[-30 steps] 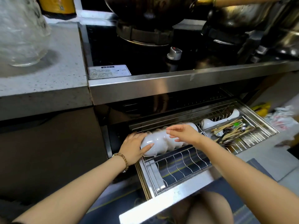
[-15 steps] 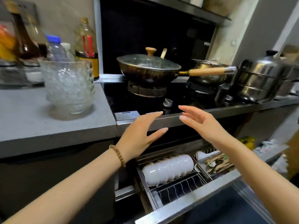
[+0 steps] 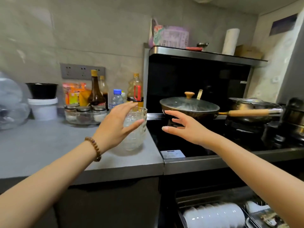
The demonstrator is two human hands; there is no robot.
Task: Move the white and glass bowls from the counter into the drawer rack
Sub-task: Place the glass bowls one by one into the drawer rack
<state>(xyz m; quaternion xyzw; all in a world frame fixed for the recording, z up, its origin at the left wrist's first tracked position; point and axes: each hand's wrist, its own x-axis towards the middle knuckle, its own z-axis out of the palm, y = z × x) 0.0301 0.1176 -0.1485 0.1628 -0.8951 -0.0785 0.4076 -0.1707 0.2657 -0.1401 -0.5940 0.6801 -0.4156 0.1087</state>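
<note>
A stack of textured glass bowls (image 3: 137,134) stands on the grey counter (image 3: 49,148) near its right edge, beside the stove. My left hand (image 3: 115,127) is open with fingers spread, just in front of the stack's left side and partly hiding it. My right hand (image 3: 185,127) hovers open over the stovetop, a short way right of the stack. A row of white bowls (image 3: 213,216) lies on edge in the open drawer rack (image 3: 182,222) at the bottom right.
A lidded wok (image 3: 189,107) with a wooden handle sits on the black stove, with more steel pots (image 3: 294,117) to its right. Bottles (image 3: 96,91), a spice-jar dish (image 3: 85,114), a white tub (image 3: 43,107) and a clear jug (image 3: 11,102) line the counter's back.
Both hands left the white bowls in the rack and rose to counter height. My view lifted from the drawer to the counter. The hands now flank the glass bowl stack.
</note>
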